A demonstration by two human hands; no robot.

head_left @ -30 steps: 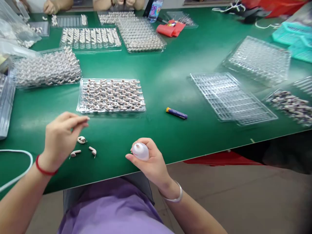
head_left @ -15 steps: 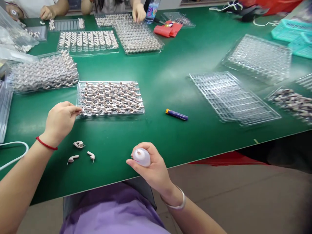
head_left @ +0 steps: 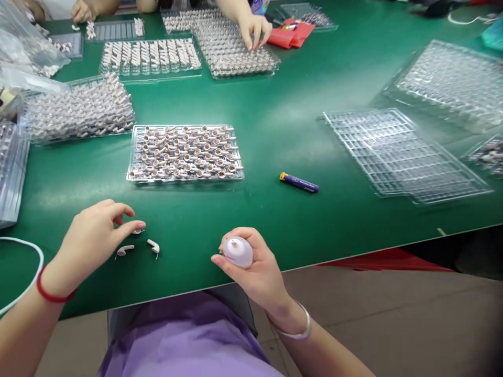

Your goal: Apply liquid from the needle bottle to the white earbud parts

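My left hand (head_left: pixel 96 238) reaches over a white earbud shell (head_left: pixel 138 230), its thumb and forefinger apart. The thumb tip partly covers that shell; whether they touch I cannot tell. Two more earbud shells, one on the left (head_left: pixel 124 250) and one on the right (head_left: pixel 154 246), lie beside it, each with a thin wire end showing. My right hand (head_left: pixel 255 267) is wrapped round a small translucent squeeze bottle (head_left: pixel 239 252), its narrow tip pointing up towards me. Beyond my hands, a clear plastic tray (head_left: pixel 131 162) carries rows of earbud shells.
A purple and yellow marker-like tube (head_left: pixel 299 182) lies right of the tray. Clear grid trays (head_left: pixel 404 152) lie further right. A stack of filled trays (head_left: pixel 78 107) stands at left, near a white cable (head_left: pixel 35 248). Across the table, another person's hand (head_left: pixel 254 30) hovers over a tray.
My left hand has left the tray's near left corner and come down to the loose shells, its fingers parting. My right hand still holds the bottle. The other person's hand has moved nearer.
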